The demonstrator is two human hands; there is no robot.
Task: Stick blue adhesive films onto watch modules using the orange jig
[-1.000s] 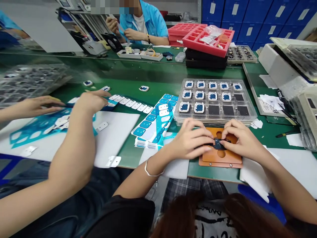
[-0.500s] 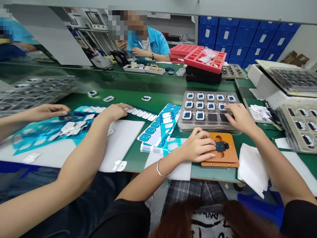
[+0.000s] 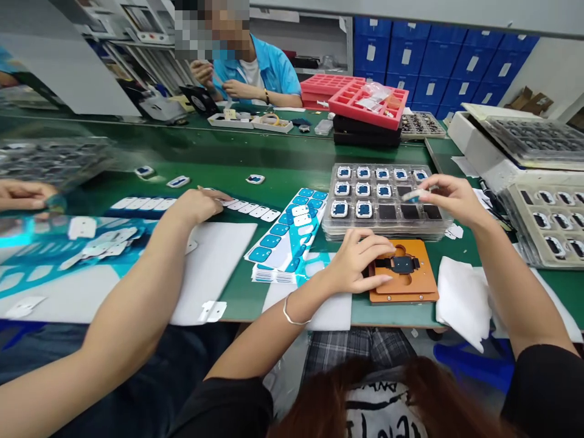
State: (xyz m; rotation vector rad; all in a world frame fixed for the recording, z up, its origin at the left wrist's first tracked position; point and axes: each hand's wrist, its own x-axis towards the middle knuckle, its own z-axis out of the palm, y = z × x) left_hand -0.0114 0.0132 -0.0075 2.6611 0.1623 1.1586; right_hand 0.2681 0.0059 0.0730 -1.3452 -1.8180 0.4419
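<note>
1. Green bench (image 3: 219, 163), blue bins (image 3: 422, 56) upper right.
2. Right hand (image 3: 454, 196) pinches a white unit (image 3: 413, 195) over the tray (image 3: 387, 232), right of centre.
3. Unit looks light, stiff, perhaps fragile; I'd hold its rim.
4. Left hand (image 3: 358, 263) loosely spread at the jig's (image 3: 426, 283) left edge; I can't confirm contact.
5. Unit's gripped end hidden, face blurred.

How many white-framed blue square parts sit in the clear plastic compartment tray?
10 visible in the tray: five parts in its back row, three in the middle, two in front. The right hand, holding a white piece, may hide another.
</note>
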